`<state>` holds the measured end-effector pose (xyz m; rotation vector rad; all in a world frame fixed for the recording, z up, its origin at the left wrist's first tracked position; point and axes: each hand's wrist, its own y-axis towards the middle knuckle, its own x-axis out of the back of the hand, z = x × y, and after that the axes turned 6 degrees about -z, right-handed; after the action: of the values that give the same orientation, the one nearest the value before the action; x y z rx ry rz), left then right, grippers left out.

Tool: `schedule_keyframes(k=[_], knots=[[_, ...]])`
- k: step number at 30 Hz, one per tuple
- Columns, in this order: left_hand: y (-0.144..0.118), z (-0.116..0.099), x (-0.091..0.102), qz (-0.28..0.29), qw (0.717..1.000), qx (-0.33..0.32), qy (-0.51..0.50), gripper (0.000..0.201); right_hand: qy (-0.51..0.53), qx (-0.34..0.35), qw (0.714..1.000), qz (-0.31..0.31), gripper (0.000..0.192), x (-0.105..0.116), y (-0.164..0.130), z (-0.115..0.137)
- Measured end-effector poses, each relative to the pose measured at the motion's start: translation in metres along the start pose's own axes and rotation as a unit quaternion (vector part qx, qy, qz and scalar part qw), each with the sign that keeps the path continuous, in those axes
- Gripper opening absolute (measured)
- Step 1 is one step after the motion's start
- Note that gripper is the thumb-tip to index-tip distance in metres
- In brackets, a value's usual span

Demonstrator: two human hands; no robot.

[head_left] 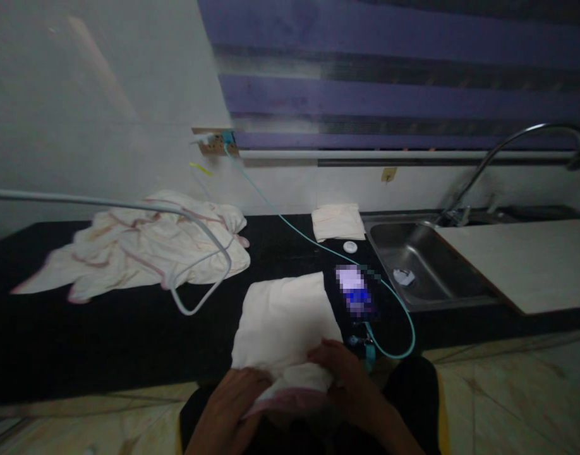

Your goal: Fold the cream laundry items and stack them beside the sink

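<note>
Item in hand: white cloth [285, 316], at the near edge of the black counter [119, 344], directly in front of me. Long axis runs away from me toward the wall, roughly square to the counter edge. Far end lies flat, its short edge facing the wall; near end is doubled up, with a pink hem facing me and lying crosswise.

Left hand [237, 398]: at the near left corner, fingers bent over the fold and thumb low by the hem, nearly closed, gripping cloth. Right hand [349, 382]: at the near right side, fingers half curled and touching the cloth; I cannot tell whether they pinch it.

Just right of the cloth: a pixelated phone [355, 291], with a teal cable [294, 226] looping beside it and running back to the wall socket [217, 143]. Beyond, near the wall: a folded cloth [338, 222], white disc [350, 247] just in front. Farther right: steel sink [432, 259], pale board [527, 262] partly over it. Left: crumpled cream cloth [148, 243], grey tube [202, 227] crossing in front.
</note>
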<state>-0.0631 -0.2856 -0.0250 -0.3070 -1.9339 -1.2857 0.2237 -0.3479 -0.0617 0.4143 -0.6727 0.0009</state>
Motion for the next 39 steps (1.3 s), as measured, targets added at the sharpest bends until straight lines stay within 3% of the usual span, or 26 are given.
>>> schedule_keyframes(k=[2,5,10,13,16,19,23,25,28,31,35,39], knots=[[0.009,-0.011,0.004,-0.007,0.999,0.047,-0.017,0.023,0.013,-0.067,0.996,-0.055,0.054,-0.002,-0.002,0.006],[0.025,-0.017,0.006,0.035,0.988,0.138,-0.058,0.018,0.025,-0.147,0.982,-0.117,0.027,-0.002,0.012,0.016],[0.046,0.006,0.001,0.022,0.983,0.173,-0.053,0.018,-0.015,-0.215,0.958,-0.191,0.038,0.002,0.05,0.024],[0.055,0.026,-0.007,0.052,0.97,0.226,-0.068,0.025,-0.031,-0.189,0.954,-0.229,0.033,-0.003,0.06,0.02],[0.058,0.043,-0.02,0.136,0.924,0.33,-0.137,0.032,-0.06,-0.11,0.955,-0.27,0.022,-0.012,0.06,0.014],[0.055,0.055,-0.032,0.128,0.883,0.395,-0.22,0.037,-0.085,-0.024,0.958,-0.273,0.024,-0.019,0.055,0.01],[0.046,0.062,-0.039,0.087,0.886,0.383,-0.248,0.036,-0.043,0.055,0.971,-0.227,0.034,-0.024,0.051,0.007],[0.042,0.062,-0.041,0.059,0.896,0.362,-0.25,0.026,-0.008,0.048,0.974,-0.222,0.037,-0.026,0.05,0.004],[0.037,0.061,-0.042,0.025,0.909,0.307,-0.28,0.018,0.023,0.005,0.962,-0.272,0.03,-0.029,0.051,-0.002],[0.036,0.058,-0.039,0.071,0.918,0.275,-0.276,0.018,0.028,-0.014,0.957,-0.289,0.023,-0.03,0.051,-0.007],[0.03,0.049,-0.031,0.167,0.934,0.255,-0.185,0.021,0.039,0.004,0.973,-0.226,0.029,-0.024,0.047,-0.005],[0.012,0.035,-0.026,0.178,0.955,0.217,-0.094,0.064,0.012,0.011,0.987,-0.157,0.039,-0.016,0.043,0.003]])
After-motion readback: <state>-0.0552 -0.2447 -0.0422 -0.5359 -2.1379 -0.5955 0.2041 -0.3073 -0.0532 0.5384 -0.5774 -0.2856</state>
